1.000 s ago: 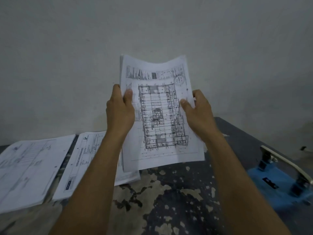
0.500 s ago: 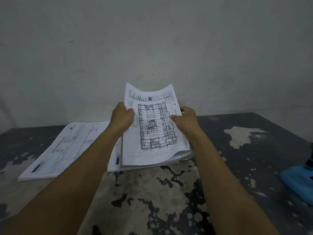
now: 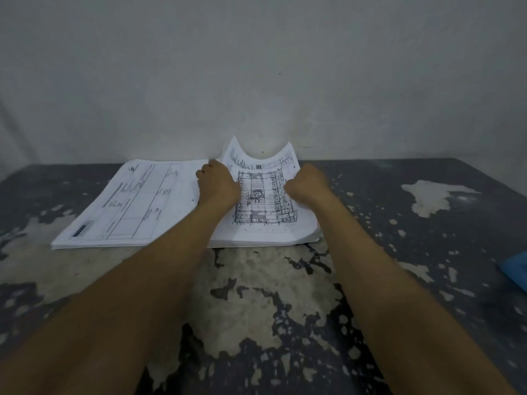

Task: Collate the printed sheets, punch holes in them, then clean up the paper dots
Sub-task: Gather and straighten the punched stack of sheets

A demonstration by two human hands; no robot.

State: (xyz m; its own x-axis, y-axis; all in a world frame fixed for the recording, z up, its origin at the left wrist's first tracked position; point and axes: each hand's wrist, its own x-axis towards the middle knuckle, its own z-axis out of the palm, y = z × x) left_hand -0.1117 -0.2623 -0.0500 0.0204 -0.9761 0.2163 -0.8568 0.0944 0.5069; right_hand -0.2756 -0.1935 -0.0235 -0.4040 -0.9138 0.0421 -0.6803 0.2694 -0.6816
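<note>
White paper, thin and floppy — the bundle of sheets (image 3: 265, 212) I'm holding sags in the middle and curls up at its far edge, so I judge it light, limp and ready to slide sheet on sheet. My left hand (image 3: 218, 189) grips the left long edge and my right hand (image 3: 306, 185) grips the right one, fingers curled round the paper on both sides; I would keep hold at those edges and square the bundle there. It lies at the back of the counter (image 3: 399, 252), its near edge on a lower pile, just beside a second stack (image 3: 131, 206). Its long axis runs away from me toward the wall — the drawing's heading at the far end
</note>
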